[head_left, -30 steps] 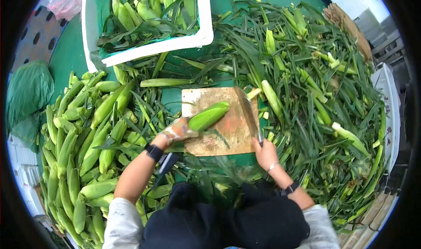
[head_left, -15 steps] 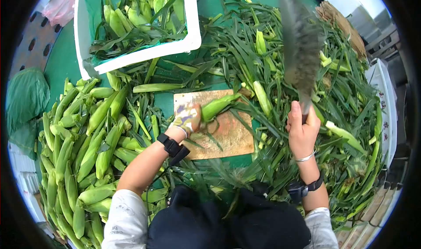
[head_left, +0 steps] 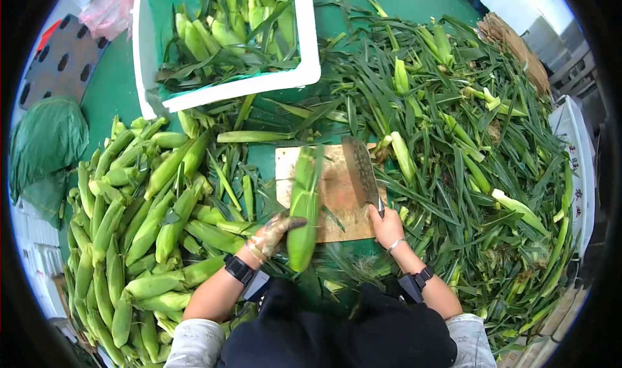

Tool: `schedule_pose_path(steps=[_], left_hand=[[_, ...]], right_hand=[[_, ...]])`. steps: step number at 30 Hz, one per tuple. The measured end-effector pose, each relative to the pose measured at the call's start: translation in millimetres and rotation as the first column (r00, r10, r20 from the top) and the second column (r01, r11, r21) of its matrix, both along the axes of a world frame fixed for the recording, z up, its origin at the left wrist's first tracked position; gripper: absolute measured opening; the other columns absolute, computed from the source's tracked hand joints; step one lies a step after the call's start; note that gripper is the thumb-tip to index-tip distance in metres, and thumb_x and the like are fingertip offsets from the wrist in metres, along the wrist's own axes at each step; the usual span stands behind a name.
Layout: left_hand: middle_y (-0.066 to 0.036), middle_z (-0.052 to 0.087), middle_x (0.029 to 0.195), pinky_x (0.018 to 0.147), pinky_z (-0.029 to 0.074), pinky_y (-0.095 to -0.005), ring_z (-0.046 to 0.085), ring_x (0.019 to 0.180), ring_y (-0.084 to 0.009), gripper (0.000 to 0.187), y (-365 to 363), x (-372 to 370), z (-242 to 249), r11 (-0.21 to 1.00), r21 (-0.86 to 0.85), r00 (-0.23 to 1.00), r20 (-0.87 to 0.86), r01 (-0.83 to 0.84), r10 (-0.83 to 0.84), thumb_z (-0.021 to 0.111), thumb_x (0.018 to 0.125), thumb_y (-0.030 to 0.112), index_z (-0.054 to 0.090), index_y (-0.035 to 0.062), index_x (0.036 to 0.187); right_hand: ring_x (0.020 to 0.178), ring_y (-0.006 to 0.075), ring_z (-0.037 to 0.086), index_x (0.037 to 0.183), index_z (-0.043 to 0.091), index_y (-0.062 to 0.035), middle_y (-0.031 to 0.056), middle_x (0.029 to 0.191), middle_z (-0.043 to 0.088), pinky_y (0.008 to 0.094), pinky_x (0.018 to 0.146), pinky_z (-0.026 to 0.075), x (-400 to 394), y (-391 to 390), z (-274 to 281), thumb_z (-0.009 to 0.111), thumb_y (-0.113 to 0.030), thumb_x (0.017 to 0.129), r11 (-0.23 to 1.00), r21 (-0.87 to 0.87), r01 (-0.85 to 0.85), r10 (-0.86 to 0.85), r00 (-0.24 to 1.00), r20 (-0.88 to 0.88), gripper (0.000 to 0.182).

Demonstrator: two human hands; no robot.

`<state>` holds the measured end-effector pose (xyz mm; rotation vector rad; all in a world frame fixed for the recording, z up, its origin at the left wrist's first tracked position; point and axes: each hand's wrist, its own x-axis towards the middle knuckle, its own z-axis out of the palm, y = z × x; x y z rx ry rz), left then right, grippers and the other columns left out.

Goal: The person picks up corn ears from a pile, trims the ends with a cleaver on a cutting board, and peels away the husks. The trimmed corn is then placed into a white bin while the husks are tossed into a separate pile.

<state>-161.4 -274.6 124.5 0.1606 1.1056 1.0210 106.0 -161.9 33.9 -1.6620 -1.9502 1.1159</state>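
Cleaver (head_left: pixel 361 168) lowered, corn ears (head_left: pixel 195 42) in white box (head_left: pixel 240 88)

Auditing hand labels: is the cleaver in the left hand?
No, the right hand grips the cleaver by its handle, while the left hand holds an ear of corn.

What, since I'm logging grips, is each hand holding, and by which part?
Left hand: corn, near its middle. Right hand: cleaver, by its handle.
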Motion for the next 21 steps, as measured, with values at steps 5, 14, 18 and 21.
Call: schedule_pose_path(steps=[5, 14, 18, 21], left_hand=[[-0.014, 0.064, 0.112, 0.093, 0.049, -0.0318, 0.061, 0.106, -0.0195, 0.024, -30, 13, -35, 0.993, 0.015, 0.993, -0.045, 0.113, -0.113, 0.063, 0.084, 0.004, 0.065, -0.0037, 0.106], [-0.011, 0.057, 0.122, 0.092, 0.049, -0.0338, 0.059, 0.106, -0.0197, 0.041, -28, 41, 3, 0.96, 0.091, 0.958, 0.134, -0.266, 0.253, 0.062, 0.09, 0.021, 0.051, 0.0039, 0.126], [-0.007, 0.062, 0.112, 0.091, 0.048, -0.0325, 0.06, 0.101, -0.0167, 0.038, -44, -4, 28, 0.912, 0.152, 0.925, 0.037, -0.38, 0.379, 0.059, 0.092, 0.03, 0.056, 0.0047, 0.12], [-0.007, 0.064, 0.104, 0.084, 0.049, -0.032, 0.06, 0.093, -0.0185, 0.038, -102, -82, 93, 0.932, 0.26, 0.625, -0.692, -0.252, 0.362, 0.055, 0.092, 0.035, 0.061, 0.0035, 0.113]], right_hand=[[0.051, 0.0098, 0.051, 0.082, 0.054, -0.0011, 0.0, 0.06, 0.05, 0.0267, 0.049, 0.044, -44, -21, 80, 0.07, -0.025, 0.083, 0.987, -0.138, -0.086, 0.05, 0.968, -0.246, 0.029], [0.071, 0.0104, 0.049, 0.092, 0.053, -0.0033, 0.0006, 0.077, 0.05, 0.0271, 0.065, 0.043, -97, -36, 126, 0.071, -0.015, 0.081, 0.957, -0.174, -0.231, 0.114, 0.854, -0.507, 0.024], [0.074, 0.0141, 0.053, 0.094, 0.06, -0.0018, 0.0018, 0.081, 0.058, 0.0288, 0.07, 0.045, -65, -7, 143, 0.066, -0.005, 0.079, 0.968, -0.022, -0.251, 0.241, 0.948, -0.208, 0.016], [0.08, 0.0148, 0.051, 0.097, 0.058, 0.0016, 0.005, 0.089, 0.056, 0.0292, 0.073, 0.043, -5, 49, 174, 0.062, -0.012, 0.086, 0.986, 0.164, -0.025, 0.046, 0.991, -0.122, 0.018]])
